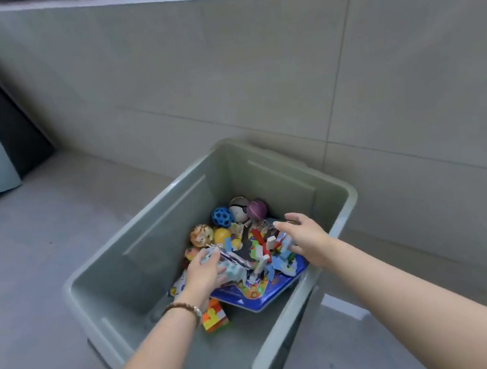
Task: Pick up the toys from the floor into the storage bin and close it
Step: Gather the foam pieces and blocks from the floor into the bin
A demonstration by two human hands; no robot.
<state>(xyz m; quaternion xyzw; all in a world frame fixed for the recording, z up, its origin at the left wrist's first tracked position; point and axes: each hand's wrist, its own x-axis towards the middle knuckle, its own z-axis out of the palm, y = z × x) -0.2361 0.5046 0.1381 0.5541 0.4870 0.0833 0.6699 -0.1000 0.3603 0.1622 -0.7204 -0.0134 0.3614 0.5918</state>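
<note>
Though toys [222, 217] lie in the bin [162, 227], your left hand [204, 274] grips pieces [238, 264], your right hand [306, 238] hangs open; closing remains.

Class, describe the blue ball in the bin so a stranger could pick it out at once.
Find the grey-green storage bin on the floor by the wall. In its far corner three balls sit in a row; take the leftmost ball. It alone is bright blue and pitted with dark holes, unlike the white ball and purple ball beside it.
</note>
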